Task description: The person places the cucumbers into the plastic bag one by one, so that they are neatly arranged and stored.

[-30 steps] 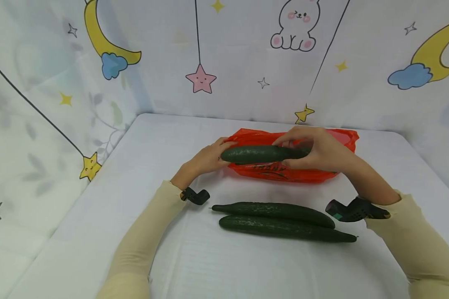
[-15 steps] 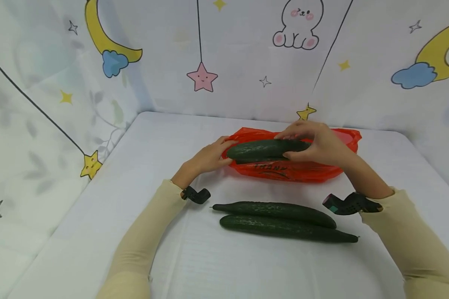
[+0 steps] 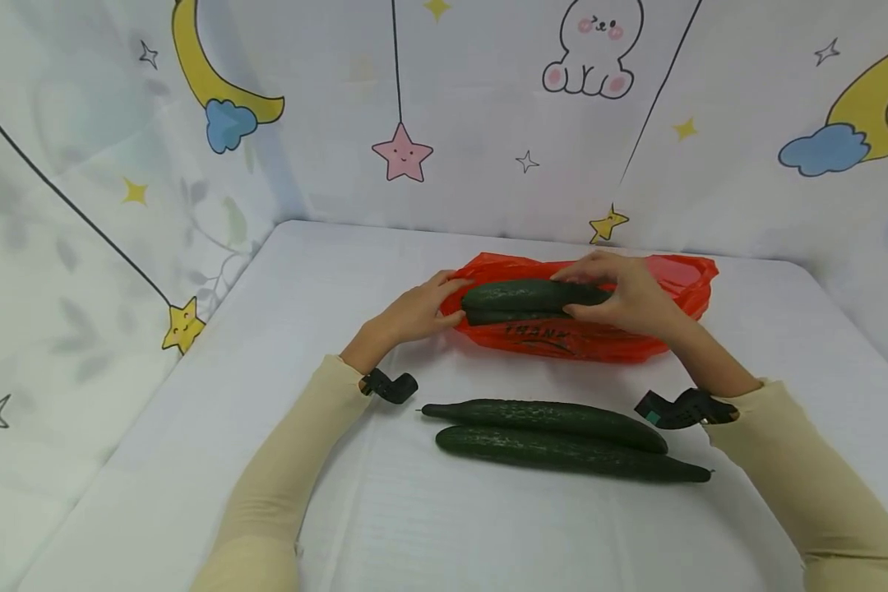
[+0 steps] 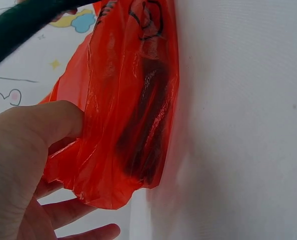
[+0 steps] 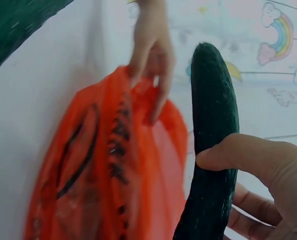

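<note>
My right hand (image 3: 627,296) pinches a dark green cucumber (image 3: 521,292) between thumb and fingers, over the red plastic bag (image 3: 599,341). The right wrist view shows the thumb across this cucumber (image 5: 213,100), its far end free. My left hand (image 3: 418,311) grips the bag's left edge; in the left wrist view the thumb is at the rim and other fingers spread behind the plastic. A dark long shape (image 4: 148,115) shows through the bag wall there. In the head view a second dark green strip (image 3: 506,316) lies just below the held cucumber.
Two more cucumbers, a rear one (image 3: 540,413) and a front one (image 3: 562,452), lie side by side on the white table (image 3: 444,534), nearer than the bag. Behind the table hangs a patterned cloth (image 3: 474,107).
The held cucumber has shifted right with my right hand, away from the left fingertips. The dark strip under it has come into view. My left hand stays at the bag.
</note>
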`<state>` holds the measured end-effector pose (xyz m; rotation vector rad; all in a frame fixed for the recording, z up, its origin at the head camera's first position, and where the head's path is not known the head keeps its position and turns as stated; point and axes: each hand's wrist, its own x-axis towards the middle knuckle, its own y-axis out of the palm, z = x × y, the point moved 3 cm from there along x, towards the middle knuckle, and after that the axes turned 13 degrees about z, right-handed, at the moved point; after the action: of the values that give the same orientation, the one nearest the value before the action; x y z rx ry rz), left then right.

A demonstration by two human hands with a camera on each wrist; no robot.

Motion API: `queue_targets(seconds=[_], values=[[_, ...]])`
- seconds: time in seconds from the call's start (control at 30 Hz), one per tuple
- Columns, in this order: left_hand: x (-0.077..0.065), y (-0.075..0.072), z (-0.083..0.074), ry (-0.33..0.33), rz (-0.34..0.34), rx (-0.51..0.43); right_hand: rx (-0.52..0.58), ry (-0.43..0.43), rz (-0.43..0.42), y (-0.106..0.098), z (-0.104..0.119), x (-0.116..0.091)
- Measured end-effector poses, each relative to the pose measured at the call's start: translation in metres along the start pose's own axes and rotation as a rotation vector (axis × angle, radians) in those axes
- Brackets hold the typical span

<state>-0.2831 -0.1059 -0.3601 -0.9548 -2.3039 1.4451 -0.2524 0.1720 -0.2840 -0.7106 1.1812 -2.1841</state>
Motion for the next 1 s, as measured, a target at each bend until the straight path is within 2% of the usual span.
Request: queue_targets(seconds=[0.43, 0.57, 0.77, 1.0], values=[[0.001, 0.005, 0.001, 0.015, -0.003, -0.003, -0.048, 0.065, 0.057, 0.024, -0.032, 0.001], [0.001, 0.005, 0.000, 0.013, -0.005, -0.005, -0.027, 0.061, 0.073, 0.029, -0.036, 0.003], [0.001, 0.005, -0.001, 0.016, -0.004, -0.003, 0.006, 0.103, 0.092, 0.033, -0.041, 0.004], [0.001, 0.002, 0.000, 0.008, -0.010, -0.006, -0.012, 0.128, 0.078, 0.034, -0.042, 0.004]])
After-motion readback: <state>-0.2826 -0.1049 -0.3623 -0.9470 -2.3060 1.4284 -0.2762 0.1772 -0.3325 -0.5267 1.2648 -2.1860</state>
